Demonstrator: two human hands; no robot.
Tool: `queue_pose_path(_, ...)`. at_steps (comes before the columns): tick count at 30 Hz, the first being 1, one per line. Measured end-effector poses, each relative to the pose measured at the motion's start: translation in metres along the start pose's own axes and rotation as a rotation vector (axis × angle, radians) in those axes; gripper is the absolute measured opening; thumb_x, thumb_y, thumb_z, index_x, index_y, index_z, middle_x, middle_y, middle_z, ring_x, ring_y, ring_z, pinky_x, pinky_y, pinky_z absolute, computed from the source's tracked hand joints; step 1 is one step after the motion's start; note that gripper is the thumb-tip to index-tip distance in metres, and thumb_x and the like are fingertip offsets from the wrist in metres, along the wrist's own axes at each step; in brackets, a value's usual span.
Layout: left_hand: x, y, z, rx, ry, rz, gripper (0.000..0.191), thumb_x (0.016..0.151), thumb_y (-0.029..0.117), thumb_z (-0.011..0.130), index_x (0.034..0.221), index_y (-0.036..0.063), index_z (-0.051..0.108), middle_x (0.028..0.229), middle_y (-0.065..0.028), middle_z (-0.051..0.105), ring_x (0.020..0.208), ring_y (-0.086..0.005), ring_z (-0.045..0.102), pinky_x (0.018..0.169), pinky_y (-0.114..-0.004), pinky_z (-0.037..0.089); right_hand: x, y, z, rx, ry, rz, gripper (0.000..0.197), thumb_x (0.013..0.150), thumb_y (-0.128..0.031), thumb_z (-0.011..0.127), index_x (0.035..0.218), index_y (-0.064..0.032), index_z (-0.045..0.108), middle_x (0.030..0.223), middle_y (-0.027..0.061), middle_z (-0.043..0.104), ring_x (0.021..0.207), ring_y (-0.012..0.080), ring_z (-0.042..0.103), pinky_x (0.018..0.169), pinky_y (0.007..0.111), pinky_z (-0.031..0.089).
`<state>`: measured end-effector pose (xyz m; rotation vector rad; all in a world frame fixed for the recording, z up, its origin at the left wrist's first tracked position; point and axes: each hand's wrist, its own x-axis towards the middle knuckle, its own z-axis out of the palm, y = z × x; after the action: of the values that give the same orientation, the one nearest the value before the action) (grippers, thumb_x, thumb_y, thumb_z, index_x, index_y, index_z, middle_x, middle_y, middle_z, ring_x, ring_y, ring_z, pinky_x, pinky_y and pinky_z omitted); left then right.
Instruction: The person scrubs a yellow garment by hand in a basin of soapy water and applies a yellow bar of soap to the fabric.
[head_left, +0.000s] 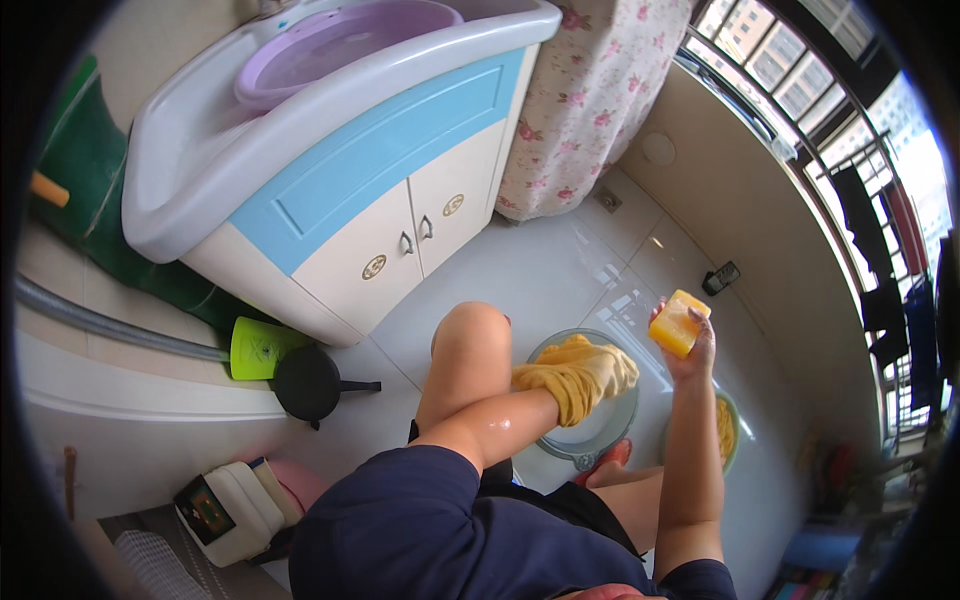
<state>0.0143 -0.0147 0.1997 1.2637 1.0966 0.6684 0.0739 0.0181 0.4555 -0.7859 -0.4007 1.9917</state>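
Observation:
My right hand (694, 341) is raised over the floor and grips a yellow bar of soap (677, 324). A yellow cloth (581, 375) wraps my left wrist and hides my left hand, so its fingers cannot be seen. Beneath the cloth stands a translucent basin (626, 416) on the floor, with whitish liquid in it. To its right, partly behind my right forearm, is a green-rimmed basin (733, 420) holding yellow fabric.
A white sink (176, 172) above a blue-and-white cabinet (360, 202) holds a purple basin (259, 64). Nearby are a floral curtain (577, 112), a lime-green bin (255, 349), a black pan-shaped object (306, 382) and a small dark device (721, 278) by the wall. The floor tiles look glossy.

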Motion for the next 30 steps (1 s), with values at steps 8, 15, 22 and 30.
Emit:
queue_pose_path(8, -0.018, 0.009, -0.015, 0.131, -0.02, 0.021, 0.036, 0.091, 0.032, 0.042, 0.118, 0.0103, 0.051, 0.114, -0.0068, 0.055, 0.104, -0.0158, 0.052, 0.089, -0.03, 0.043, 0.013, 0.035, 0.326, -1.178, -0.698, -0.721, 0.042, 0.09, -0.034, 0.06, 0.126, -0.0153, 0.047, 0.102, 0.008, 0.056, 0.084, 0.0149, 0.056, 0.071, 0.028, 0.05)
queue_pose_path(15, -0.027, 0.033, -0.022, 0.203, -0.057, 0.068, 0.036, 0.089, 0.032, 0.046, 0.117, 0.0103, 0.052, 0.112, -0.0073, 0.057, 0.104, -0.0168, 0.053, 0.088, -0.03, 0.044, 0.011, 0.159, 0.508, -1.657, -1.425, -1.379, 0.043, 0.078, -0.019, 0.07, 0.116, -0.0111, 0.051, 0.099, 0.0169, 0.058, 0.097, 0.0341, 0.057, 0.083, 0.043, 0.046)
queue_pose_path(22, -0.046, 0.035, -0.019, 0.241, -0.09, 0.093, 0.036, 0.086, 0.031, 0.049, 0.115, 0.0102, 0.054, 0.111, -0.0077, 0.058, 0.103, -0.0179, 0.054, 0.088, -0.031, 0.044, 0.024, 0.248, 0.52, -2.042, -1.676, -1.191, 0.045, 0.077, -0.03, 0.07, 0.116, -0.0189, 0.051, 0.105, 0.0176, 0.054, 0.103, 0.0374, 0.052, 0.09, 0.046, 0.04)
queue_pose_path(30, -0.06, 0.04, -0.018, 0.276, -0.108, 0.12, 0.036, 0.084, 0.03, 0.053, 0.113, 0.0101, 0.055, 0.11, -0.0083, 0.059, 0.102, -0.0191, 0.055, 0.087, -0.032, 0.045, 0.063, 0.257, 0.52, -1.995, -1.863, -0.826, 0.053, 0.091, -0.05, 0.048, 0.129, -0.0126, 0.051, 0.126, 0.0168, 0.052, 0.119, 0.0313, 0.046, 0.102, 0.04, 0.034)
